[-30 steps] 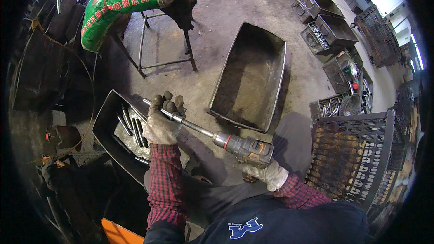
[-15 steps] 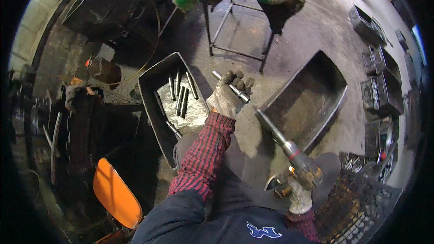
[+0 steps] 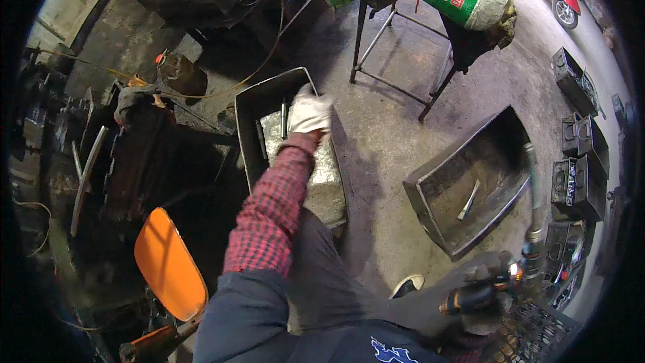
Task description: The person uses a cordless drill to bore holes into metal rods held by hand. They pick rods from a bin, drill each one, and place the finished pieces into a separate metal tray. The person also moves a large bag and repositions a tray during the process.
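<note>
- One dark, open metal bin [image 3: 327, 211] stands on the left, and a slim rod [image 3: 283, 119] lies in it over a pale lining [image 3: 324, 169], just left of the nearer hand. A grip around the rod's middle would probably carry it level.
- The left hand [image 3: 311, 111] is over this bin, with the back of it toward the camera; its fingers are blurred and hidden, so I cannot tell whether they are spread, drawn in or on a rod. Coming in from above suits such high walls, I judge, with the wrist clear of the rim.
- A second bin [image 3: 438, 210] stands well apart, with a short shiny piece [image 3: 469, 200] on its floor.
- The right hand [image 3: 492, 267], though blurred, has its fingers wrapped around the handle of a power drill [image 3: 532, 263], its long shaft by the second bin's right edge. Best to rest off the trigger and point that shaft away from the left arm.
</note>
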`<state>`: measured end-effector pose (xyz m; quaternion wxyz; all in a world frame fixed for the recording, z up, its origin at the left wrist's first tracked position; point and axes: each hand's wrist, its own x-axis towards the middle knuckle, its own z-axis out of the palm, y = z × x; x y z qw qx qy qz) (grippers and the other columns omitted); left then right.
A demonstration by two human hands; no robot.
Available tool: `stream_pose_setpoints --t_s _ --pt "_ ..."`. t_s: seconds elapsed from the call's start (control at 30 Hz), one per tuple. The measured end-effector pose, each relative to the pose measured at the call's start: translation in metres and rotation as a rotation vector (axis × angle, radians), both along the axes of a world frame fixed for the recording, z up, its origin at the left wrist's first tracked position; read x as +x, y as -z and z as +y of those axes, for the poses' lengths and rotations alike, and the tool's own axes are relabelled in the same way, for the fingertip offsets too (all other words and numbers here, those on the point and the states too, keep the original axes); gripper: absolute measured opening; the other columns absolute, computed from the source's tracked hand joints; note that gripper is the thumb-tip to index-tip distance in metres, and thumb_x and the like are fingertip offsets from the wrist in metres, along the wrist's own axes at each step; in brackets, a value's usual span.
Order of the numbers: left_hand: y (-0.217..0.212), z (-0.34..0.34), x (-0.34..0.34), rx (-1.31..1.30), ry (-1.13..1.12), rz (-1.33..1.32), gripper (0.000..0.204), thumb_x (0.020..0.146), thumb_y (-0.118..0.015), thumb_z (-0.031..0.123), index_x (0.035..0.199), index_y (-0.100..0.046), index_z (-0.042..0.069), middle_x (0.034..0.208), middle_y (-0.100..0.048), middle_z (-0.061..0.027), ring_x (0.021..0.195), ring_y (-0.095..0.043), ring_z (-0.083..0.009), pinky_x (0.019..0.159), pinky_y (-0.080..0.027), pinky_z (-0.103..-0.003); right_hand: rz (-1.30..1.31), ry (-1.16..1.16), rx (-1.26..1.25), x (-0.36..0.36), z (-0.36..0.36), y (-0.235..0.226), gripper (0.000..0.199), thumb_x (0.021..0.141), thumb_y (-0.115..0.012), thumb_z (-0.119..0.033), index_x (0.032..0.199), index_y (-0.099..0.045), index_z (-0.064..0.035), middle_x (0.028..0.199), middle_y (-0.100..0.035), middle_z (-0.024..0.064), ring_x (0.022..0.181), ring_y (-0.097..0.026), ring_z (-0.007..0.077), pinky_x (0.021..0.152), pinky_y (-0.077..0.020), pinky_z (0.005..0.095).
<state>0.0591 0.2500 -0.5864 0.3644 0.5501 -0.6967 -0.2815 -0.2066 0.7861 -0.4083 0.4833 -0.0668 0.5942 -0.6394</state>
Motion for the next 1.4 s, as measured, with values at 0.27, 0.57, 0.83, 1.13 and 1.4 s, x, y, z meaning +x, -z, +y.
stream_pose_setpoints --t_s 0.27,0.57,0.83,1.13,1.4 --pt "0.162 0.01 0.097 0.346 -0.152 -0.956 0.035 0.089 -0.068 0.022 0.117 -0.072 0.002 0.1 -0.078 -0.0218 0.102 -0.078 -0.0364 0.088 -0.062 -0.048 -0.129 0.011 0.207 0.066 0.0 0.021 0.071 0.09 -0.083 -0.011 0.152 -0.051 -0.0041 0.137 -0.067 0.0175 0.113 -0.071 0.0331 0.093 -0.0622 0.0473" --pt "0.195 -0.009 0.109 0.625 -0.068 -0.669 0.023 0.093 -0.066 0.014 0.112 -0.068 0.002 0.089 -0.07 -0.0139 0.087 -0.071 -0.0295 0.089 -0.062 -0.046 -0.151 -0.013 0.248 0.092 -0.025 0.009 0.072 0.089 -0.084 -0.014 0.152 -0.051 -0.0043 0.135 -0.068 0.0181 0.109 -0.072 0.0346 0.09 -0.063 0.0475" --pt "-0.007 0.004 0.083 0.833 -0.112 0.795 0.012 0.096 -0.064 0.006 0.107 -0.065 0.002 0.08 -0.064 -0.0069 0.073 -0.066 -0.0233 0.09 -0.063 -0.044 -0.189 -0.097 0.002 0.091 -0.039 -0.015 0.073 0.089 -0.084 -0.017 0.152 -0.05 -0.0045 0.133 -0.069 0.0187 0.106 -0.073 0.0359 0.088 -0.0638 0.0476" --pt "-0.147 0.11 0.011 0.9 -0.128 1.811 0.019 0.111 -0.057 0.02 0.107 -0.065 0.003 0.073 -0.058 -0.0002 0.055 -0.052 -0.0146 0.086 -0.066 -0.048 -0.002 -0.3 -0.181 0.098 -0.084 0.012 0.076 0.083 -0.087 -0.013 0.149 -0.052 -0.0037 0.122 -0.074 0.0171 0.091 -0.077 0.0353 0.079 -0.0649 0.0453" --pt "-0.135 0.133 0.004 0.988 0.042 1.936 0.017 0.112 -0.05 0.018 0.111 -0.063 0.007 0.109 -0.073 -0.0099 0.089 -0.075 -0.0255 0.084 -0.068 -0.038 -0.149 -0.301 -0.209 0.095 -0.081 0.013 0.074 0.086 -0.088 -0.01 0.151 -0.052 -0.0087 0.134 -0.069 0.0141 0.115 -0.071 0.0278 0.096 -0.0639 0.0452"
